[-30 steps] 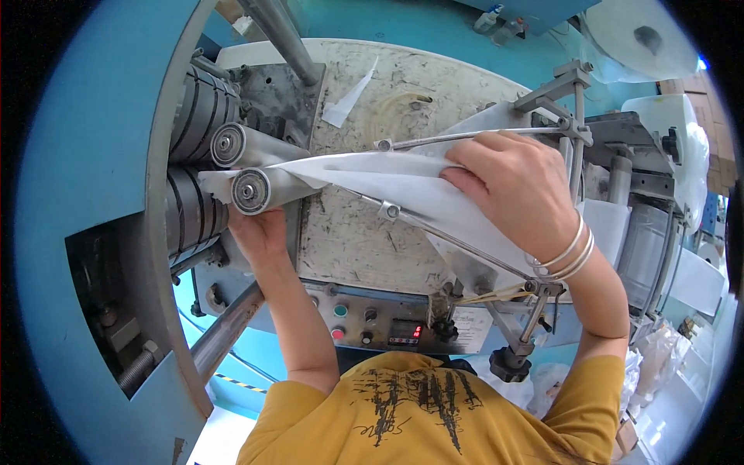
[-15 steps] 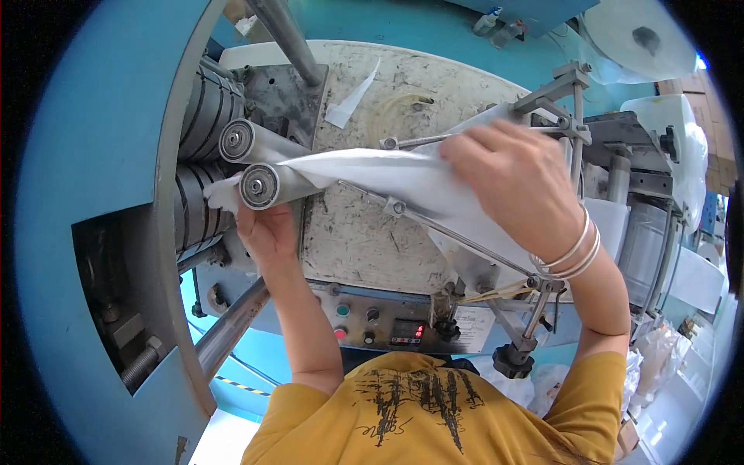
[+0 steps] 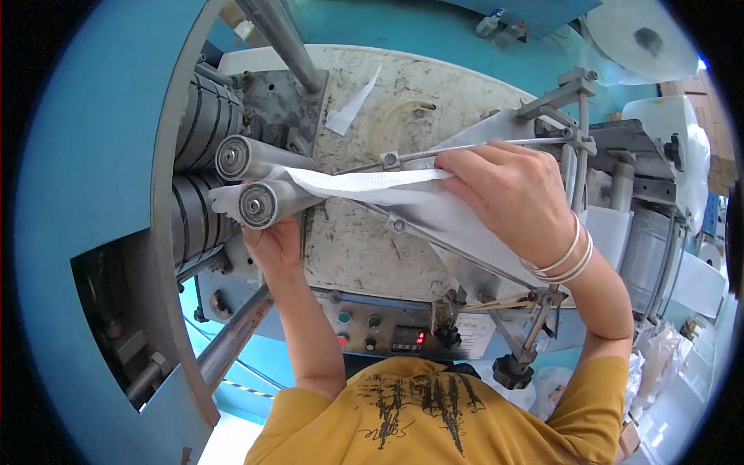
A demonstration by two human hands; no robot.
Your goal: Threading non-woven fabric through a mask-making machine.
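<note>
Shifted since earlier: white sheet, pinched in my right hand, 3 o'clock. Left hand, 9 o'clock: grip I cannot tell.

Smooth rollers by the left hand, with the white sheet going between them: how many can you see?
2: the upper roller, and the lower roller near the left hand. Others may be hidden.

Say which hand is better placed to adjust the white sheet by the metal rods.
Probably the right hand: it pinches the white sheet near the metal rods, while the left hand is over at the nearer roller, partly hidden by it.
</note>
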